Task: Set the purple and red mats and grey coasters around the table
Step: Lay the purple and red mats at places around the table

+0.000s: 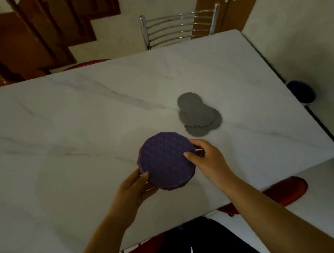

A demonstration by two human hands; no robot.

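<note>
Both hands grasp one stack (172, 187) of round mats, low in the middle of the frame. The left hand (135, 189) takes its lower-left edge: the thumb (145, 175) lies flat on top and the other fingers curl underneath. The right hand (207, 160) takes the right edge, with its thumb (188, 155) pressed on top and its fingers bent round the rim. Neither hand is spread wide; each closes only as far as the stack's thickness.

One purple mat (165, 159) faces up on top. A red edge shows beneath it on the left and along the bottom, but how many mats are in the stack cannot be told. Whether the stack is clear of the table (73, 123) cannot be told either.

The grey coasters (198, 114) lie in an overlapping pile on the table, just up and right of the right hand and not touching it. At least four outlines show.

A metal chair (180, 25) stands at the table's far edge, top centre. Stairs (41, 30) fill the upper left.
</note>
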